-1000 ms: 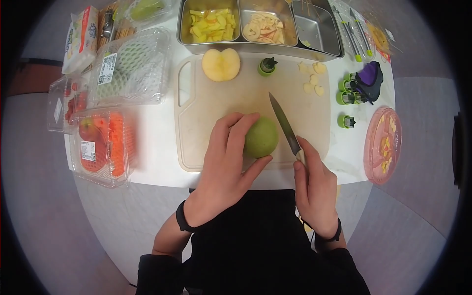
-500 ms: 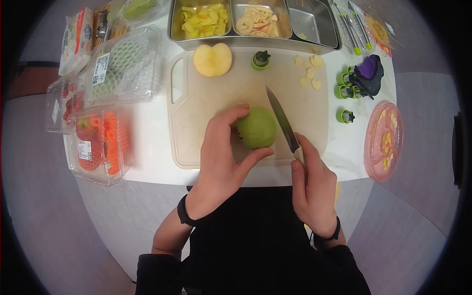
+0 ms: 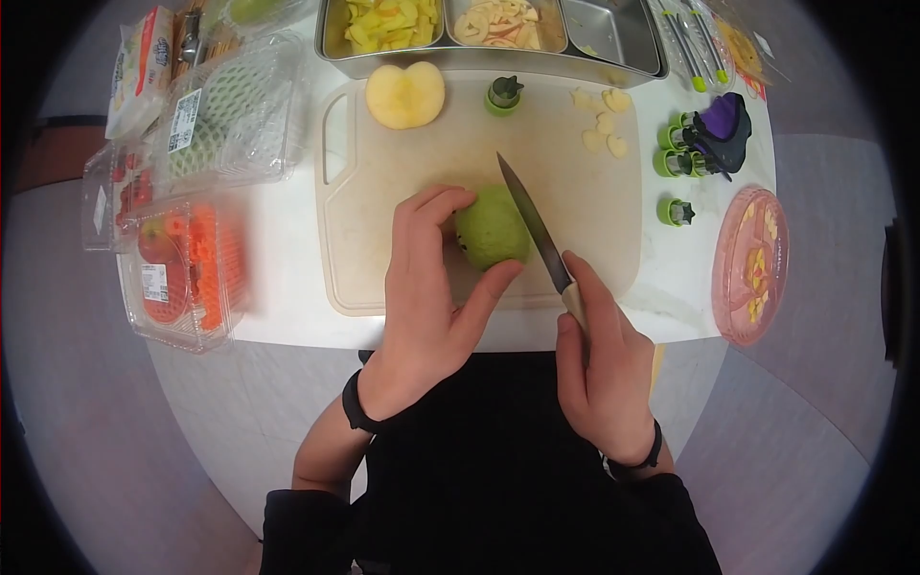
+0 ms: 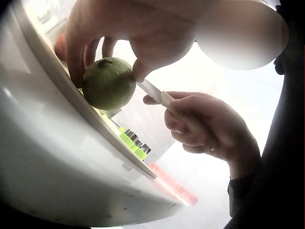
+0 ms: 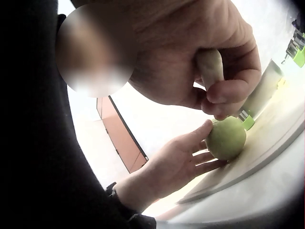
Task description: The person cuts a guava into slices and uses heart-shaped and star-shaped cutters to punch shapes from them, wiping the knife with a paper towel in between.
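Observation:
My left hand (image 3: 426, 287) holds a round green guava (image 3: 494, 230) on the beige cutting board (image 3: 589, 220), thumb at the near side and fingers around the left and far side. The dark blossom end of the guava (image 4: 106, 62) faces up in the left wrist view. My right hand (image 3: 609, 379) grips the pale handle of a knife (image 3: 539, 235). Its blade points away from the body, along the guava's right side, overlapping its edge in the head view. Further back on the board lie an apple half (image 3: 405, 96), cut face up, and a small green-rimmed cutter (image 3: 502, 96).
Small fruit cutouts (image 3: 604, 123) lie at the board's back right. A steel tray (image 3: 383, 65) with cut fruit stands behind. Clear fruit boxes (image 3: 230, 115) crowd the left; more cutters (image 3: 677, 163) and a pink plate (image 3: 725, 287) are on the right.
The left hand has turned the guava, bringing its dark end into view on the left, and its fingers have shifted round. The knife has come closer to the guava. The head view has shifted slightly.

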`<state>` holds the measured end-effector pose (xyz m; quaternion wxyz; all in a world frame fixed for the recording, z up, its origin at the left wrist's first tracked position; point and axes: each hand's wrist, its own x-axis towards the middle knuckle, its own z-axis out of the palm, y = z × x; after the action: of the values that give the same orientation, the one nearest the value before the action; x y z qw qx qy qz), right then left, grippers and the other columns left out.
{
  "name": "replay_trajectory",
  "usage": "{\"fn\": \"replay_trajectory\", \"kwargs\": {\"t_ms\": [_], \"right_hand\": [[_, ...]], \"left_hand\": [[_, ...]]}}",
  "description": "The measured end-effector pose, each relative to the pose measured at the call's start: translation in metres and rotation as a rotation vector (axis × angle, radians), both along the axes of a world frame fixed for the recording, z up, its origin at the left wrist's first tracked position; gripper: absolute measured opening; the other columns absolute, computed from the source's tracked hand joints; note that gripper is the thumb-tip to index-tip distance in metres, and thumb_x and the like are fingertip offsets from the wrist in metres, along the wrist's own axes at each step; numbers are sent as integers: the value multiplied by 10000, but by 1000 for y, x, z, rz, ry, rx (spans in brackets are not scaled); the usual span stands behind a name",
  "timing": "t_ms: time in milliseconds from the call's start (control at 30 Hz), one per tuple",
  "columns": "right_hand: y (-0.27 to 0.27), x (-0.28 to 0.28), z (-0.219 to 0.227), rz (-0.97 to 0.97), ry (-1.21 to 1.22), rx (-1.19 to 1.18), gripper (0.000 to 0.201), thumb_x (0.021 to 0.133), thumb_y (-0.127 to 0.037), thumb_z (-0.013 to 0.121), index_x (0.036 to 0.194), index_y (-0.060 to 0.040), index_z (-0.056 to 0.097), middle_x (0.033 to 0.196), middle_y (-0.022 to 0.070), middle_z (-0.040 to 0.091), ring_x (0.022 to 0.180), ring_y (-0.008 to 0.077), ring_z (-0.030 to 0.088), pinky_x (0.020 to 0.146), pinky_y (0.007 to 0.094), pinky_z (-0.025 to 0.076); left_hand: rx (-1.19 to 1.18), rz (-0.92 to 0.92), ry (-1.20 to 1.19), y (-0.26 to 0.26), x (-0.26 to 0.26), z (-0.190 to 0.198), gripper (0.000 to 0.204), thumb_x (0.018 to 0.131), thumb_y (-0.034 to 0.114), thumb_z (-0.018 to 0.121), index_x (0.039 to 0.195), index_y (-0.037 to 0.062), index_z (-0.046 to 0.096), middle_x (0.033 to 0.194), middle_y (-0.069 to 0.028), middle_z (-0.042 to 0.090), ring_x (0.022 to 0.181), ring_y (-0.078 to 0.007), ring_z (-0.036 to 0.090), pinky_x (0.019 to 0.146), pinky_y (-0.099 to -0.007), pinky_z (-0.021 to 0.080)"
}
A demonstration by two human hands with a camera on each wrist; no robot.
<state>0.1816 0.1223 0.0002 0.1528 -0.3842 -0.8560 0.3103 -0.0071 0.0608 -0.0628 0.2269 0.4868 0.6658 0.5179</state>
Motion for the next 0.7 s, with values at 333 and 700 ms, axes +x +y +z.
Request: {"fn": "replay_trajectory", "kwargs": {"t_ms": [333, 700], "right_hand": [[-8, -2, 3, 2, -34, 47, 629, 953, 10, 668, 1560, 6, 501, 1021, 182, 743, 730, 365, 732, 632, 438, 593], [-13, -3, 4, -4, -77, 72, 647, 957, -17, 678, 1575, 4, 488, 933, 131, 718, 619, 306, 688, 543, 398, 567]], "left_hand": [[-44, -26, 32, -6, 1, -1, 599, 990, 65, 741, 1508, -10, 450, 1445, -177, 490, 1330, -324, 575, 1077, -452, 539], [-9, -31, 105, -6, 1, -5, 558, 984, 43, 727, 1472, 3, 460, 1463, -203, 484, 1334, -344, 561, 1100, -459, 515]]}}
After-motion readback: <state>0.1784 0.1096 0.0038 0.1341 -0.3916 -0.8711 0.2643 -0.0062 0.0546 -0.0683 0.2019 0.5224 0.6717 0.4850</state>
